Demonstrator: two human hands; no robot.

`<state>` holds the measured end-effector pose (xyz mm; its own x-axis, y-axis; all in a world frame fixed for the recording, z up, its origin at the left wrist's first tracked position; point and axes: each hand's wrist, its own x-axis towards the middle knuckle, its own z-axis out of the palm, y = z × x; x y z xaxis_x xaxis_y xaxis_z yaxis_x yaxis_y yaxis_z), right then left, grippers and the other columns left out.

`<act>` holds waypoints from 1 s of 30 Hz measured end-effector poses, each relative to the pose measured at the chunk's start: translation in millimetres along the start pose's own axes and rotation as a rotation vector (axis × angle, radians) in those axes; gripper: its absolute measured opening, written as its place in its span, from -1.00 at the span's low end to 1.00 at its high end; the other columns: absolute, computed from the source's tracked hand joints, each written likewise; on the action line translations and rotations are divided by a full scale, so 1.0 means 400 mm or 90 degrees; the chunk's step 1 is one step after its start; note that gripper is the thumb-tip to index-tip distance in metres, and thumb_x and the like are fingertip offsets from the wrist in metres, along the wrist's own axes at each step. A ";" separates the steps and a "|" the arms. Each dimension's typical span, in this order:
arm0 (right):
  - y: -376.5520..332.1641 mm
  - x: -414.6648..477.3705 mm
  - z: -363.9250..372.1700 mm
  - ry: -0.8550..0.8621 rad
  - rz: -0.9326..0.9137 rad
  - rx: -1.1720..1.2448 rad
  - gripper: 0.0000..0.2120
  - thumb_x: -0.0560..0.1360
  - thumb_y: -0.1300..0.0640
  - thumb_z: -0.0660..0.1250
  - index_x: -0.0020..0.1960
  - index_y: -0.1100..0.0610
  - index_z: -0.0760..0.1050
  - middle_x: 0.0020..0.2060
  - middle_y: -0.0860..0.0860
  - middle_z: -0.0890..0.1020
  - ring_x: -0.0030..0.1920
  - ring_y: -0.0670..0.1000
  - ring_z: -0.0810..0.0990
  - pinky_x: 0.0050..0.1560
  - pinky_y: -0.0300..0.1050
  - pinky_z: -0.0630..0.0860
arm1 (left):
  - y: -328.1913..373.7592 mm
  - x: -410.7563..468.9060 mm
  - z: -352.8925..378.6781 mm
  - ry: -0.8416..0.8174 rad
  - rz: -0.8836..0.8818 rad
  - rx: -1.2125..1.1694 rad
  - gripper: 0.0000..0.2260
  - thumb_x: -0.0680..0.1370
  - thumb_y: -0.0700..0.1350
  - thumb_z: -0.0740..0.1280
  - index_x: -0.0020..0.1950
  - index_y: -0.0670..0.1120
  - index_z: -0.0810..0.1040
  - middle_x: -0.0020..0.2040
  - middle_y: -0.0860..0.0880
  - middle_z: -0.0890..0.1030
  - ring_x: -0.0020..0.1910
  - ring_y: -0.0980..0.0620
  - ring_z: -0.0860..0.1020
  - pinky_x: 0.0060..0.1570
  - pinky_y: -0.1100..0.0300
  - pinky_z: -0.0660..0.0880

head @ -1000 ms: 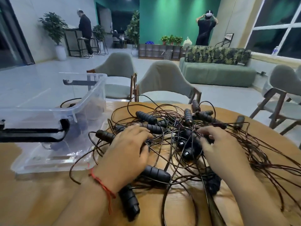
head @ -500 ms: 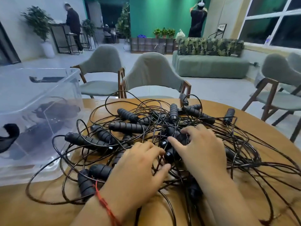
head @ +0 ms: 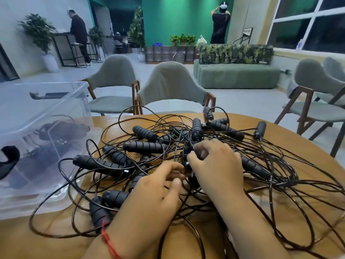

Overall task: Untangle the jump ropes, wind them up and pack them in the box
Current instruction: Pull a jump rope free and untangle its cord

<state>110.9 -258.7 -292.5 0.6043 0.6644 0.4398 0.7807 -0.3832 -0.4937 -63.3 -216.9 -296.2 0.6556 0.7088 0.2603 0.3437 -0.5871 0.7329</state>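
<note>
Jump ropes lie in one large knot of thin black cord and ribbed black handles, spread over most of the round wooden worktop, with loose loops running off toward its right and near edges. None of what lies here is wound yet. Just beside the heap on the left stands the clear plastic box, open at the top. Dark shapes show through its wall, too blurred to tell what they are.

Both hands are down in the middle of the tangle, close together. The right hand has its fingers bent into the heap, and thumb and forefinger appear to pinch the end of a handle where several cords cross. The left hand, with a red string at the wrist, has its fingers curled in toward the same spot. Motion blur hides whether it grips a cord or only touches it.

This looks like the untangling step, and an early part of it, to judge by how much is still knotted. The next move likely calls for one handle to be chosen and its cord followed out of the crossings, one hand lifting while the other holds the rest of the heap down, so that a pull does not tighten the knot.
</note>
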 end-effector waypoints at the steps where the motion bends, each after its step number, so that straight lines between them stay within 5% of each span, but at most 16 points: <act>1: -0.007 0.000 -0.001 0.017 -0.011 0.093 -0.86 0.57 -0.09 0.39 0.07 -0.12 0.68 -0.18 -0.17 0.56 -0.07 -0.10 0.53 0.02 -0.01 0.50 | -0.002 0.002 -0.015 0.028 -0.012 -0.016 -0.78 0.70 -0.05 0.27 0.28 0.23 0.53 0.11 0.30 0.67 0.19 0.40 0.56 0.16 0.47 0.47; 4: -0.034 -0.017 -0.005 0.038 -0.111 0.258 -0.89 0.60 0.01 0.44 0.12 -0.08 0.68 -0.16 -0.19 0.53 -0.12 -0.11 0.55 -0.14 -0.16 0.50 | -0.020 0.012 -0.050 0.094 -0.055 -0.143 -0.80 0.71 0.02 0.25 0.29 0.22 0.57 0.14 0.27 0.69 0.21 0.31 0.60 0.28 0.20 0.51; 7: -0.074 -0.043 -0.003 -0.009 -0.234 0.311 -0.86 0.63 0.07 0.44 0.17 -0.02 0.67 -0.06 -0.21 0.52 -0.04 -0.10 0.57 -0.10 -0.25 0.48 | -0.015 0.018 -0.087 0.099 -0.106 -0.379 -0.72 0.66 0.16 0.26 0.25 0.12 0.65 0.14 0.06 0.74 0.20 0.09 0.68 0.31 -0.01 0.50; 11: -0.122 -0.080 0.009 -0.127 -0.390 0.317 -0.80 0.63 0.11 0.45 0.24 0.00 0.66 0.12 -0.22 0.58 -0.02 -0.34 0.48 0.01 -0.30 0.47 | -0.010 0.018 -0.128 0.096 -0.143 -0.605 -0.73 0.64 0.04 0.33 0.22 -0.04 0.72 0.14 -0.20 0.73 0.11 -0.13 0.70 0.09 -0.06 0.51; 15: -0.154 -0.102 0.018 -0.175 -0.417 0.277 -0.79 0.64 -0.01 0.39 0.27 -0.09 0.62 0.15 -0.26 0.57 -0.06 -0.32 0.43 -0.03 -0.03 0.60 | -0.026 0.024 -0.166 0.191 -0.104 -0.660 -0.75 0.73 -0.21 0.16 0.26 -0.14 0.62 -0.10 -0.12 0.70 -0.12 -0.04 0.68 -0.22 0.10 0.64; 21: -0.177 -0.112 -0.020 -0.149 -0.400 0.257 -0.82 0.65 -0.13 0.35 0.16 -0.13 0.67 -0.06 -0.22 0.59 -0.08 -0.19 0.57 -0.10 -0.04 0.58 | -0.046 0.025 -0.183 0.259 -0.080 -0.578 -0.80 0.77 -0.15 0.12 0.21 -0.09 0.54 -0.32 -0.01 0.39 -0.44 0.06 0.31 -0.42 0.23 0.41; 24: -0.162 -0.094 -0.042 -0.040 -0.321 0.258 -0.79 0.62 -0.14 0.41 0.20 -0.11 0.64 0.03 -0.25 0.59 0.09 -0.17 0.57 0.09 -0.12 0.55 | -0.055 0.026 -0.185 0.279 -0.113 -0.567 -0.79 0.78 -0.13 0.12 0.22 -0.08 0.55 -0.36 0.00 0.28 -0.49 0.10 0.21 -0.55 0.25 0.26; 26: -0.131 -0.065 -0.047 -0.021 -0.211 0.183 -0.56 0.58 -0.24 0.41 0.41 -0.18 0.48 0.26 -0.24 0.52 0.33 -0.16 0.46 0.33 -0.16 0.46 | -0.053 0.026 -0.193 0.277 -0.118 -0.583 -0.77 0.78 -0.13 0.11 0.17 -0.04 0.57 -0.37 0.01 0.26 -0.51 0.12 0.17 -0.57 0.30 0.10; 30: -0.077 -0.025 -0.044 -0.220 -0.033 -0.045 -0.01 0.44 -0.48 0.41 0.69 -0.16 0.05 0.62 -0.15 0.28 0.61 -0.01 0.24 0.58 0.13 0.31 | -0.049 0.019 -0.209 0.270 -0.100 -0.579 -0.74 0.79 -0.12 0.10 0.14 0.00 0.58 -0.37 0.03 0.27 -0.48 0.11 0.16 -0.55 0.30 0.05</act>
<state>83.4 -264.8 -268.6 0.4840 0.8570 0.1769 0.8250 -0.3795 -0.4187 -121.3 -167.1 -255.9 0.2934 0.9366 0.1915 -0.3528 -0.0801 0.9323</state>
